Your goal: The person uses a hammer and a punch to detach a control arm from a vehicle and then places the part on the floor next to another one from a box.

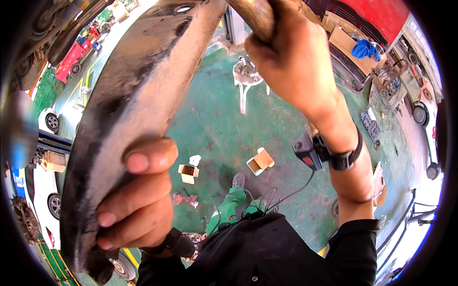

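Nearest, the part fills the left of the frame, running from top centre to lower left. The left hand is curled over its edge, fingertips on the pale face. At upper right, the right hand is closed in a fist round a brown rod; the top edge cuts the rod off, so I cannot tell whether it joins the part. The step in hand appears to be steadying the part with 1 hand while the other works the rod; the next move seems to call for a firm left grip and a controlled right arm.

The part looks long, curved and worn: dusty tan face, black stained edges, 1 hole near its upper end. It is probably heavy.

Farther off, 2 open boxes, left and right, lie on the green floor at centre; beyond, a white stool bears small pieces.
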### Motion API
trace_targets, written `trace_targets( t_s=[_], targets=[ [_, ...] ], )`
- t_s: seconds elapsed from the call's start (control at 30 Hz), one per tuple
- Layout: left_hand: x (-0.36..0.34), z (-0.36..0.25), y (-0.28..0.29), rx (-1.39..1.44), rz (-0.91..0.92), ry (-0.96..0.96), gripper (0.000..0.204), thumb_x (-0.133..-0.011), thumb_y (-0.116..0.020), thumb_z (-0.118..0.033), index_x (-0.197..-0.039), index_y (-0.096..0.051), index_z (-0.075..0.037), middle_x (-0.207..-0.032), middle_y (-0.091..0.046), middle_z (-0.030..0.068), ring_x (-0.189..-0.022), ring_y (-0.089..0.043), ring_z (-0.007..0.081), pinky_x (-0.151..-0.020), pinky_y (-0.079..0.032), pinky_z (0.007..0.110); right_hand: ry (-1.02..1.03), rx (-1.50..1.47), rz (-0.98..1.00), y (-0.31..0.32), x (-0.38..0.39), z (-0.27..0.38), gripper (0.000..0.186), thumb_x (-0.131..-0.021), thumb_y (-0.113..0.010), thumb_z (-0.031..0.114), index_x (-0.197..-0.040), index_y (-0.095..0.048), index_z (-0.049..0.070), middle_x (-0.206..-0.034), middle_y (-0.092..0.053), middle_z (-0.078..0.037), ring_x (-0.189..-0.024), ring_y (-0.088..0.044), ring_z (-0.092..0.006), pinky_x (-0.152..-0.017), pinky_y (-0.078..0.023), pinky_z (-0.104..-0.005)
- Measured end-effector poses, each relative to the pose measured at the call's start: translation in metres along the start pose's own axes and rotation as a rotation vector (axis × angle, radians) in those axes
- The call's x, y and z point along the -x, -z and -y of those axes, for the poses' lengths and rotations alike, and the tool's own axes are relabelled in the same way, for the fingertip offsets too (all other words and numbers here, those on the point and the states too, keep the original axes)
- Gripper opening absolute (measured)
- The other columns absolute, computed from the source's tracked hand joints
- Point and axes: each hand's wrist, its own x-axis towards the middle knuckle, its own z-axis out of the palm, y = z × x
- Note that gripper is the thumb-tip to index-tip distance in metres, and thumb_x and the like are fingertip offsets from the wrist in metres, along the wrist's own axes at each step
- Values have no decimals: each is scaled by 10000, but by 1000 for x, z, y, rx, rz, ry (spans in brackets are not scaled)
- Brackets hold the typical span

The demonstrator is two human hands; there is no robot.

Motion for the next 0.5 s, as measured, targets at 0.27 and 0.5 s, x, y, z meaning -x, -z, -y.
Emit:
trace_targets(
  t_s=[0.27, 0.5],
  targets=[
    [2, -11, -24, -157, -210, 55, 274, -1023, -366, -303, -1054, -346, -31, -647, -540, 164, -399, -532, 273, -305, -346, 324, -122, -21, -3, -4, 3, -11, 288, -768, -647, 108, -957, -489, -42, -698, -604, -268, -691, -616, -464, -613, -511, -501],
    [2, -5, -12, -50, -96, 53, 250, -1017, -372, -261, -1066, -331, -20, -650, -535, 175, -400, -524, 298, -305, -347, 319, -173, 44, -20, -41, 15, -20, 338, -764, -665, 121, -990, -476, -44, -695, -625, -254, -667, -635, -441, -600, -531, -504]
  ],
)
